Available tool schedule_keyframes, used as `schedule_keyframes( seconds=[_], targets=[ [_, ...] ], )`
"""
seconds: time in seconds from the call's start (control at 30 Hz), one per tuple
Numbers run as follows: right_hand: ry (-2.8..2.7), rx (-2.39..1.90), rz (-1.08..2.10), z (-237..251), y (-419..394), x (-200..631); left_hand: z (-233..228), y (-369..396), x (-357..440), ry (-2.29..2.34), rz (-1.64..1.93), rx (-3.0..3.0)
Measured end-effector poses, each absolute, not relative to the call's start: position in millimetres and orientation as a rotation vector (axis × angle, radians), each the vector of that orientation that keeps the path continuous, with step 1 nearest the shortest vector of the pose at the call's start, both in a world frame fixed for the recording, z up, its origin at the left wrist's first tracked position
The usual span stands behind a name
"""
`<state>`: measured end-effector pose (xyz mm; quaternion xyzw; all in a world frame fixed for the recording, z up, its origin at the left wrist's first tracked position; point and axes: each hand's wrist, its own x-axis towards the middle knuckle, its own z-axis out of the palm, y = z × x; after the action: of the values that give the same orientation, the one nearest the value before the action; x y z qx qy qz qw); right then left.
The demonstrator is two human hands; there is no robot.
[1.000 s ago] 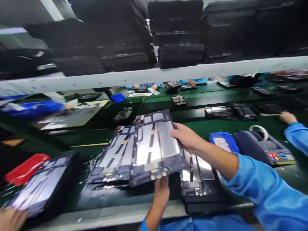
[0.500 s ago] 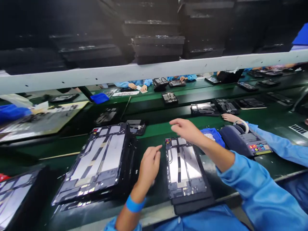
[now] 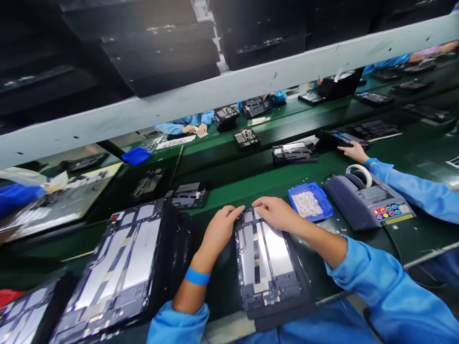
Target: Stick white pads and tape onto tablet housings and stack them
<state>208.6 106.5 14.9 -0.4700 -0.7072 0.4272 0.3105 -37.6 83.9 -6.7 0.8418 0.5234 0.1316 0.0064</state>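
Note:
An opened tablet, its inner metal plates and dark strips bare, lies face up on a dark pad in front of me. My left hand, wearing a blue wristband, is closed with its fingertips on the tablet's far left corner. My right hand is curled over the far edge, thumb and forefinger bent close together. The two sets of fingertips nearly meet. Whatever the right fingers pinch is hidden or too small to make out. Left of my left hand rises a stack of similar opened tablets.
A blue tray of small white pieces and a tape dispenser stand to the right. A co-worker's hand touches a tablet beyond them. More opened tablets line the green bench. A pale shelf beam crosses above.
Both hands have come down from above onto the tablet's far edge, and their fingers have closed in. The view has tilted and shifted. The co-worker's hand now reaches to a tablet.

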Motion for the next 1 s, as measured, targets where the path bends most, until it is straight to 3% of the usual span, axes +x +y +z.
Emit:
schedule_keyframes(
  seconds=[0.37,0.7,0.87,1.0],
  targets=[
    [-2.046,-1.240,0.999,7,128,176,-7,85,-38,1.558,0.585,2.631],
    [-1.771,-1.103,1.523,-1,129,161,-18,64,-20,1.612,1.201,1.954],
    [-1.844,-1.112,1.292,-5,117,162,-14,53,-7,1.603,1.198,1.473],
    [-2.028,-1.186,0.887,-1,104,158,-11,53,-3,1.670,1.215,1.425]
  ],
)
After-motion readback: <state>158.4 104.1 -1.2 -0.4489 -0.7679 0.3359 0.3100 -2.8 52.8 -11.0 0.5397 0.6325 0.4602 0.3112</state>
